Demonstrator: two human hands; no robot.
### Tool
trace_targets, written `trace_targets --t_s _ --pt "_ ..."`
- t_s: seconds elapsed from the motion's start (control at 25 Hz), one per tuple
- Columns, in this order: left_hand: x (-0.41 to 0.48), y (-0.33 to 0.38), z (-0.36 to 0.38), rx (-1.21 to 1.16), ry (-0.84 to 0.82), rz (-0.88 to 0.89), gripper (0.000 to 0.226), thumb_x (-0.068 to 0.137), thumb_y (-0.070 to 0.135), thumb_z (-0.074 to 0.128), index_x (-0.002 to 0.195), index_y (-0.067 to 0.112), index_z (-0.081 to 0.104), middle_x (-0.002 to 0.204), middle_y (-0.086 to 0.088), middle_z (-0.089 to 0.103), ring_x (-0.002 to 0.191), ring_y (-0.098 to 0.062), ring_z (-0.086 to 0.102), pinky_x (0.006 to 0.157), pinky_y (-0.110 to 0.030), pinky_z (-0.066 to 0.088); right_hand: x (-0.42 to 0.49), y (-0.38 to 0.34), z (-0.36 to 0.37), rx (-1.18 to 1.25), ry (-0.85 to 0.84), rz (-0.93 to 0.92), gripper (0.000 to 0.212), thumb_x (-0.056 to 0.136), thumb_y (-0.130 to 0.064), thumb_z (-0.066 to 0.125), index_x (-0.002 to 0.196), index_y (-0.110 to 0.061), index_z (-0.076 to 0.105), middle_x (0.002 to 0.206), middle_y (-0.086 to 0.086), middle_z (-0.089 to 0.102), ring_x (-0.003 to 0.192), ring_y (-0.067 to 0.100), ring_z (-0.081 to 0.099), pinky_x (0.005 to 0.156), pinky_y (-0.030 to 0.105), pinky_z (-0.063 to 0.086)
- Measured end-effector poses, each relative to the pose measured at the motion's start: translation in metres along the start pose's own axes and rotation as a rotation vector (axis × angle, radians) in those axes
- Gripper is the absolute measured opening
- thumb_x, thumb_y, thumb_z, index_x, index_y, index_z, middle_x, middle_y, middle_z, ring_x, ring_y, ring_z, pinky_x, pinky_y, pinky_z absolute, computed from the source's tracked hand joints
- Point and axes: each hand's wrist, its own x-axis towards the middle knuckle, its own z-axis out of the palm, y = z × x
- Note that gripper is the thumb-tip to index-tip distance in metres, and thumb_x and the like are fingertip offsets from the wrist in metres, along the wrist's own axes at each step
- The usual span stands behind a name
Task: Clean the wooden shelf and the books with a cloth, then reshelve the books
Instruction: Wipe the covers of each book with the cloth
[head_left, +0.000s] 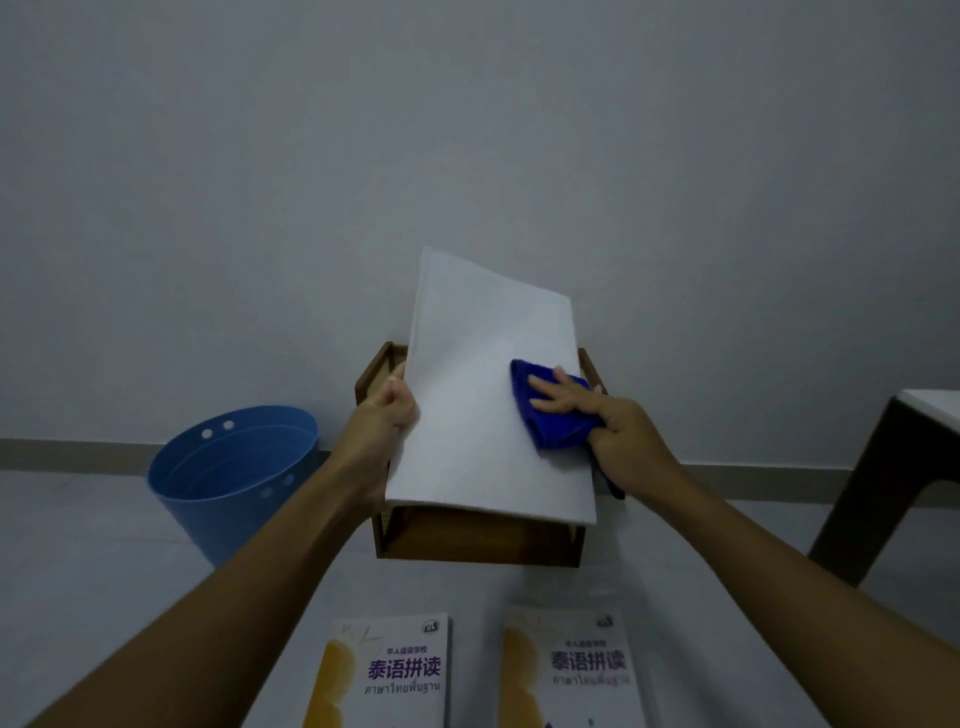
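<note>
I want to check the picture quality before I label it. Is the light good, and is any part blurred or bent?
Head view: light is dim and flat, no glare. The white book held by the left hand shows no detail. The right hand on the blue cloth is slightly blurred, as are the two books on the floor. The wide lens bends the skirting line.

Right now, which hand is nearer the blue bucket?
Left. The left hand grips the white book's left edge, just up and right of the blue bucket. The right hand presses the blue cloth on the book's far side.
</note>
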Motion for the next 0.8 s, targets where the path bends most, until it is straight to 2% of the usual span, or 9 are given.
trace_targets --t_s 0.16,0.24,0.28,0.36,0.44,0.52,0.6,0.68,0.8 --pt "-0.006 -0.004 0.004 0.073 -0.131 -0.072 0.025 0.099 0.018 0.038 0.115 0.030 0.052 0.113 -0.018 0.055 0.086 -0.030 0.058 0.066 -0.036 0.055 0.006 0.012 -0.020 0.056 0.328 0.121 0.064 0.076 0.030 0.034 0.115 -0.011 0.064 0.136 0.000 0.051 0.133 0.014 0.040 0.112 0.018 0.026" --pt "-0.006 -0.008 0.003 0.087 -0.171 -0.100 0.026 0.099 0.020 0.037 0.120 0.029 0.050 0.110 -0.014 0.058 0.078 -0.023 0.063 0.059 -0.030 0.057 0.010 0.010 -0.028 0.228 0.487 0.273 0.046 0.087 0.017 0.041 0.113 -0.011 0.066 0.121 0.004 0.061 0.106 0.018 0.057 0.085 0.016 0.048" --pt "-0.007 -0.010 0.002 0.105 -0.181 -0.100 0.026 0.100 0.022 0.035 0.120 0.029 0.050 0.107 -0.012 0.060 0.075 -0.021 0.065 0.057 -0.028 0.057 0.012 0.011 -0.031 0.312 0.561 0.361 0.039 0.091 0.010 0.043 0.113 -0.012 0.067 0.105 0.005 0.064 0.089 0.018 0.058 0.071 0.019 0.049" --pt "-0.007 -0.010 0.001 0.140 -0.182 -0.088 0.022 0.100 0.026 0.034 0.114 0.031 0.051 0.102 -0.011 0.061 0.072 -0.020 0.065 0.057 -0.029 0.057 0.013 0.015 -0.036 0.426 0.660 0.530 0.036 0.092 0.008 0.038 0.111 -0.008 0.064 0.089 0.007 0.062 0.074 0.020 0.052 0.064 0.028 0.044" --pt "-0.007 -0.009 0.000 0.198 -0.152 -0.049 0.019 0.100 0.030 0.035 0.108 0.028 0.052 0.099 -0.011 0.060 0.075 -0.023 0.063 0.059 -0.032 0.056 0.011 0.019 -0.034 0.471 0.728 0.619 0.035 0.091 0.010 0.035 0.100 -0.011 0.061 0.105 0.017 0.064 0.079 0.022 0.050 0.071 0.033 0.043" --pt "-0.005 -0.012 0.004 0.324 -0.083 0.009 0.019 0.099 0.031 0.038 0.109 0.023 0.052 0.098 -0.010 0.061 0.078 -0.022 0.062 0.062 -0.031 0.052 0.010 0.016 -0.029 0.446 0.743 0.657 0.037 0.092 0.008 0.035 0.101 -0.020 0.058 0.120 0.021 0.058 0.087 0.024 0.054 0.082 0.037 0.048" --pt "-0.001 -0.019 0.008 0.456 -0.003 0.067 0.021 0.099 0.030 0.040 0.115 0.021 0.049 0.099 -0.007 0.060 0.079 -0.019 0.061 0.061 -0.026 0.048 0.012 0.010 -0.023 0.457 0.716 0.692 0.039 0.095 0.004 0.039 0.121 -0.020 0.054 0.123 0.018 0.058 0.103 0.029 0.060 0.096 0.043 0.049" --pt "0.000 -0.027 0.010 0.569 0.005 0.130 0.024 0.098 0.030 0.042 0.120 0.020 0.045 0.102 -0.004 0.058 0.083 -0.017 0.060 0.063 -0.026 0.049 0.014 0.001 -0.013 0.557 0.619 0.756 0.042 0.097 -0.001 0.042 0.136 -0.017 0.045 0.115 0.012 0.060 0.107 0.032 0.059 0.096 0.046 0.049" --pt "0.001 -0.035 0.010 0.823 -0.054 0.257 0.025 0.098 0.032 0.042 0.121 0.021 0.042 0.105 0.002 0.057 0.083 -0.008 0.061 0.064 -0.022 0.051 0.014 -0.017 0.009 0.660 0.362 0.818 0.041 0.098 -0.009 0.045 0.139 -0.017 0.042 0.110 0.009 0.060 0.102 0.031 0.060 0.093 0.047 0.050"
